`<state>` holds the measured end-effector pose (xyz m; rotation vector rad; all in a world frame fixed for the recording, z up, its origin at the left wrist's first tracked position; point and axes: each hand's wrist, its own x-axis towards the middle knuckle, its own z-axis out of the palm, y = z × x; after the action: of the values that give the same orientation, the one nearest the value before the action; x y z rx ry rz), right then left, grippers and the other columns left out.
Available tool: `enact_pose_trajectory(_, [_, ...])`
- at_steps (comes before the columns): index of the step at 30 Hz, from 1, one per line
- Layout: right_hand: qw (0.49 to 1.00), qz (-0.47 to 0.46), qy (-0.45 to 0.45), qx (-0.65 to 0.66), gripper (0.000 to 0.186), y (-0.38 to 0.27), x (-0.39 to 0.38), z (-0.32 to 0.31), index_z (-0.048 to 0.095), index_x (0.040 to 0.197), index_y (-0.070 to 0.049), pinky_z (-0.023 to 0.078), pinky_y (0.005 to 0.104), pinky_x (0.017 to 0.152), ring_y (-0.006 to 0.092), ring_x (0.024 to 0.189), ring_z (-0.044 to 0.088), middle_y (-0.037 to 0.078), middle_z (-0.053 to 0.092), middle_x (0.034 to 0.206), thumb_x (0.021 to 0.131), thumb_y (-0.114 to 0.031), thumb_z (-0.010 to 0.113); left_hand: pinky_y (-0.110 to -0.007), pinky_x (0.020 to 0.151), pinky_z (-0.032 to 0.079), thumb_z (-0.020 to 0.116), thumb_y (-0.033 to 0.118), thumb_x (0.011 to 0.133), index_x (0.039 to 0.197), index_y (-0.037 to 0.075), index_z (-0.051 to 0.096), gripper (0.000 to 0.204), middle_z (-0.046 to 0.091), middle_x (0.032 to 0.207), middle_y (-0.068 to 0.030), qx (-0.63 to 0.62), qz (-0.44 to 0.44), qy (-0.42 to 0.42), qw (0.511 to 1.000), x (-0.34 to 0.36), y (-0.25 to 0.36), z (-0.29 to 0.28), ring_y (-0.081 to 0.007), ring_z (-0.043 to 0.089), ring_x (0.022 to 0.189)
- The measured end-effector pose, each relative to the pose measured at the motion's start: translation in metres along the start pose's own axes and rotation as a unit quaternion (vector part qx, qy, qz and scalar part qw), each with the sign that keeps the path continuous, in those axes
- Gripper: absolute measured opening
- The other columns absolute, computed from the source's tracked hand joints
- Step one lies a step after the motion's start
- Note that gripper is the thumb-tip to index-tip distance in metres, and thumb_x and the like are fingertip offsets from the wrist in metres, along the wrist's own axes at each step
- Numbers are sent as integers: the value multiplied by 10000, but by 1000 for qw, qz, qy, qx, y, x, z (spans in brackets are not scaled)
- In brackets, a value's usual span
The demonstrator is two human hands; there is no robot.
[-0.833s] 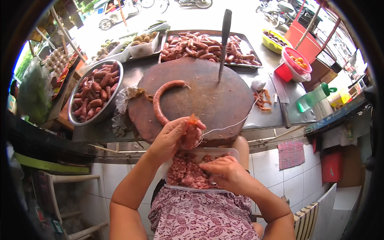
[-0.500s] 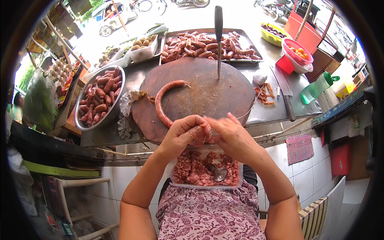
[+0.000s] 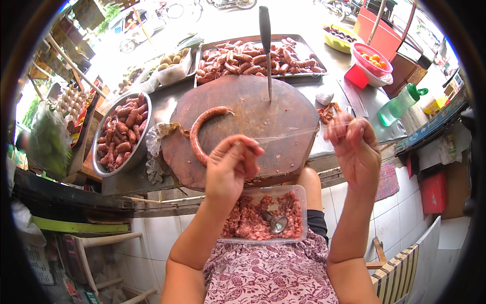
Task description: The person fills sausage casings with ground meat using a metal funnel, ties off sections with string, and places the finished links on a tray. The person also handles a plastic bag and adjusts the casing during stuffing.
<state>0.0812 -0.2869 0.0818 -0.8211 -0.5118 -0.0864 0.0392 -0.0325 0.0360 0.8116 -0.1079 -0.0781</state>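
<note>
Above my lap, both hands are raised over the near edge of the table (image 3: 349, 91), with open room between them. My left hand (image 3: 230, 169) is pinched shut on one end of a thin, clear casing (image 3: 296, 136), and my right hand (image 3: 354, 147) pinches the other end, so the casing stretches taut between them across the front of the round board (image 3: 283, 111). A curved sausage (image 3: 200, 129) lies on the board just beyond my left hand, not touching it. A knife (image 3: 265, 35) stands upright, stuck in the board's far side, well apart from both hands. Below my hands, a tub (image 3: 298, 190) of minced meat rests on my lap with a small funnel (image 3: 276, 222) lying in it. A bowl (image 3: 96, 152) of sausages sits at the table's left edge, a tray (image 3: 316, 50) of them along the far side, and a green bottle (image 3: 400, 104) at the right edge.
</note>
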Motion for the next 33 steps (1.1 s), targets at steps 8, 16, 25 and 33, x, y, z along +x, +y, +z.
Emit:
enact_pose_trajectory(8, [962,206,65,168,168,46,26,-13,620,1012,-71,532,360,646,142,526,426,-16,356,584,1055,-193,513,-235,550,412,530,187,1050,956,66,526,153,456,780,-9,25,-112,-99,988,11,29,14,-113,484,662])
enact_pose_trajectory(16, [951,245,168,82,125,55,70,-41,612,980,-60,280,301,458,115,471,281,-33,300,566,1017,-173,576,-230,461,349,502,323,1068,811,97,476,344,373,628,26,103,-145,-78,981,30,27,0,-79,371,493])
enact_pose_trajectory(25, [969,-4,81,-233,181,46,106,-84,637,881,-20,381,298,518,130,554,432,22,486,632,1014,-123,571,-243,455,394,512,294,1065,836,84,489,312,419,626,10,189,-45,-74,978,108,22,-14,-84,414,509])
enact_pose_trajectory(33, [614,-178,-114,-760,107,73,154,-109,663,797,-16,480,439,865,330,895,634,140,670,879,868,-87,624,-246,564,447,536,152,1040,1075,66,531,92,524,760,-20,324,-9,-71,943,217,-15,-39,-109,528,654])
